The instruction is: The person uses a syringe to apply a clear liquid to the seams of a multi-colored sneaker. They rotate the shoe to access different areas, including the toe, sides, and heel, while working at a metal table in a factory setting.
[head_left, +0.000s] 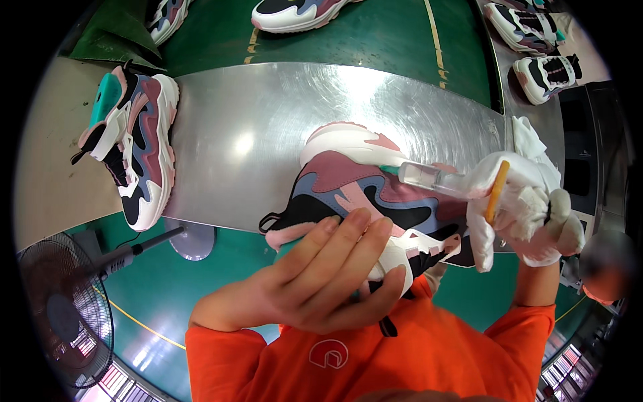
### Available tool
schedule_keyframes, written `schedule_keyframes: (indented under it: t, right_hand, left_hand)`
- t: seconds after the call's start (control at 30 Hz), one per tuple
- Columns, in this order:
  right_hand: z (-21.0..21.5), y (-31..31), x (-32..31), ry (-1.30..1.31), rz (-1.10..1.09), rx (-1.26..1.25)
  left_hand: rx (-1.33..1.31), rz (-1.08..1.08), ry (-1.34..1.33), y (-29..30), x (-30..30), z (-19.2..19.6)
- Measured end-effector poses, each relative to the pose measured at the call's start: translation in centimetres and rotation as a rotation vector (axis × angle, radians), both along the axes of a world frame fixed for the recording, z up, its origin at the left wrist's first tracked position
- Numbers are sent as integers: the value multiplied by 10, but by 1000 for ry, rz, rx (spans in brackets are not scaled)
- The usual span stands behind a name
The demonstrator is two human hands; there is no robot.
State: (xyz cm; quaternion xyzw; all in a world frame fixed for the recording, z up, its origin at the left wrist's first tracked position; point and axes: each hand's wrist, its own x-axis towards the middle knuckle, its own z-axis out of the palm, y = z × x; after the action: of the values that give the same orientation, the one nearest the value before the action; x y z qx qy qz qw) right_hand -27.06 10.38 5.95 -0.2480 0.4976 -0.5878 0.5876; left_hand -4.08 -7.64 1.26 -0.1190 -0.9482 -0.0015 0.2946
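My left hand [328, 281], bare, is closed over the collar and strap of a sneaker [331, 171]. The shoe lies tilted on its side, with its white sole turned away from me and its upper in mauve, blue, black and pink. In a white glove, my right hand [519, 208] grips a clear syringe [429, 177] with a green tip and an orange crosspiece at its rear. That green tip is at the seam between sole and upper. Crumpled white material shows at the gloved palm; whether it is glove or tissue I cannot tell. The toe is partly hidden by this hand.
A metal worktop [228, 134] lies under the shoe. On the left, a matching sneaker [144, 151] with a teal insert rests on a beige surface. Another shoe [301, 15] sits on the green belt beyond; more shoes [548, 77] stand far right. A fan [63, 315] stands lower left.
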Motion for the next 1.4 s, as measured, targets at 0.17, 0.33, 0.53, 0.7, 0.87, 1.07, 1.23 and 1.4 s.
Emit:
schedule_keyframes:
  t: [0.17,0.33,0.53,0.7,0.87,1.07,1.23,1.4]
  right_hand:
    - [6,9,-6,-32,9,44]
    - [-4,13,-17,-64,142,-177]
    - [12,18,-17,86,209,-130]
    - [-1,32,3,-128,-163,-149]
    - [-27,66,-19,-51,-111,-139]
    - [14,26,-13,210,129,-268]
    - [13,35,-11,182,76,-172]
    - [7,52,-10,151,-37,-131]
  left_hand:
    - [27,18,-23,2,1,2]
    - [77,24,-28,4,1,2]
    - [56,45,-22,6,1,2]
    - [91,55,-61,7,3,3]
    - [91,56,-69,7,2,6]
    - [104,72,-97,9,3,6]
    - [104,75,-95,8,3,7]
    - [101,55,-92,6,3,6]
